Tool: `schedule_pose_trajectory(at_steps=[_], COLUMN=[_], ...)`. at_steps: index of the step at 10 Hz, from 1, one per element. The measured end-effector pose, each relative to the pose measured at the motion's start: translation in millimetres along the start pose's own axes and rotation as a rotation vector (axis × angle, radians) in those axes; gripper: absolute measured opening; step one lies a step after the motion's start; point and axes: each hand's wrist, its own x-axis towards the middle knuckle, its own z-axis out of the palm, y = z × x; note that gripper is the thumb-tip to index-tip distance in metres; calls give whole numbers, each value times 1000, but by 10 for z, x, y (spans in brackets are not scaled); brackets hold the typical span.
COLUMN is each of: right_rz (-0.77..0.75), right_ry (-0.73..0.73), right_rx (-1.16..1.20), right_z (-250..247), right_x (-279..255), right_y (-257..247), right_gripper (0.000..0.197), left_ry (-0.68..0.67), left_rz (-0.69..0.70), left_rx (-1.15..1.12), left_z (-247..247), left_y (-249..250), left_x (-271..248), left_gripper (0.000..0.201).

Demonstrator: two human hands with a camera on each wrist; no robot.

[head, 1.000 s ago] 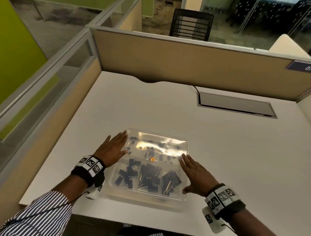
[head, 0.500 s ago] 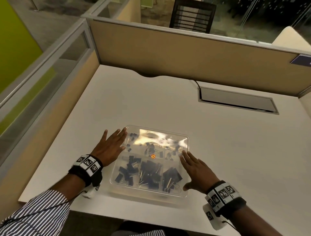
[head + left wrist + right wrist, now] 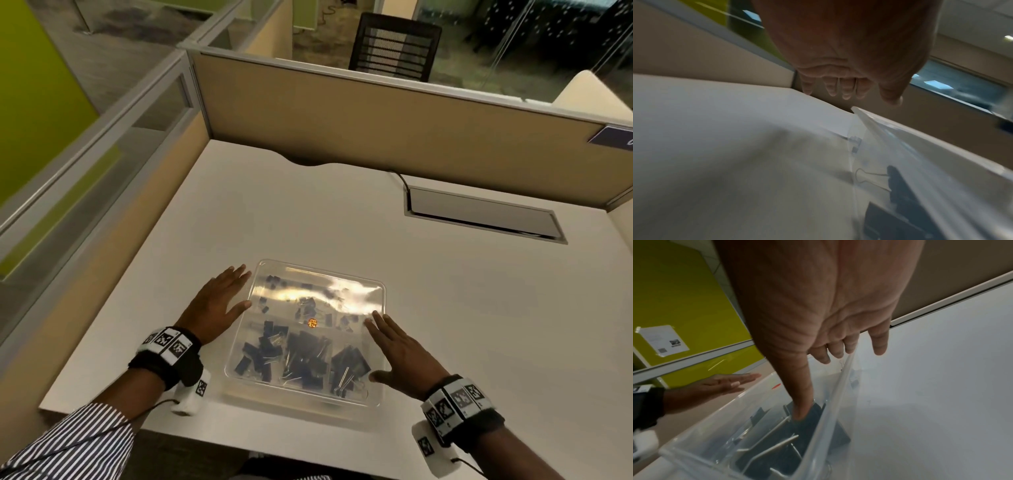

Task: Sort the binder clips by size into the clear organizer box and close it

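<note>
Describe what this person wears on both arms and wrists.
The left forearm carries a rolled-back white shirt sleeve with thin dark stripes. Each wrist has a black fabric band topped by white square tiles printed with black coded markers. Under each band hangs a white, boxy camera unit bearing another marker, with a thin black cable trailing from it.

Office cubicle: white desk (image 3: 342,222), tan partition panels (image 3: 376,130), mesh chair (image 3: 394,48) beyond.

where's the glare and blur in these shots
Head view: ceiling light glares off the far half of the box lid, washing out the small clips. Left wrist view: near desk smeared and soft. Right wrist view: box wall hazy, palm dark.
</note>
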Motion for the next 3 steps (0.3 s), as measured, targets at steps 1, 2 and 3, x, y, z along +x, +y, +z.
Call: schedule_pose_trajectory(at_steps=[1, 2, 3], right_rz=[-7, 19, 23], right_ry=[44, 66, 121], right_rx=[40, 73, 113], right_z=[-24, -56, -110], right_x=[-10, -21, -22], right_y=[26, 41, 53], right_gripper=[97, 88, 80], left_ry=[237, 271, 177], left_rz=[-95, -337, -476], left_rx=[-145, -412, -606], left_z=[-98, -166, -235], left_y=[-30, -81, -172], left_x=[-195, -429, -812], left_gripper=[17, 24, 28])
